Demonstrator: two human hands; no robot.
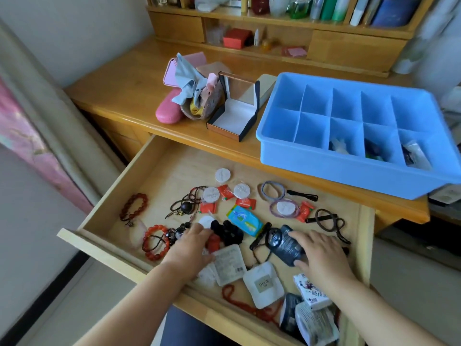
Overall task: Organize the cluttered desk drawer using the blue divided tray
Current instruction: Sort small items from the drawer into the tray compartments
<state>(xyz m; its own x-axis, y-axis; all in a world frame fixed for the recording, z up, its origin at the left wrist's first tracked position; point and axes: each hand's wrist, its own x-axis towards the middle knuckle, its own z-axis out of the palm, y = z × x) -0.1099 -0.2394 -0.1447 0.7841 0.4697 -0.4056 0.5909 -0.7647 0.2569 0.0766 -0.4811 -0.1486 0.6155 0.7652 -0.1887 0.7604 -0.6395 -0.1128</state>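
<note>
Two hands (192, 245), one blue tray (324, 168) of ten compartments, five white discs (222, 175), four red candies (245, 203)

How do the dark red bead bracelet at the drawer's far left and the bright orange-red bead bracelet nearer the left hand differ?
The dark red bead bracelet is a deep brownish red; the bright orange-red bead bracelet is vivid and glossy. The dark one lies apart from other things, while a dark cord crosses the bright one. The dark one is farther from the left hand, the bright one just beside it. Both are round-bead loops lying flat on the drawer floor.
</note>
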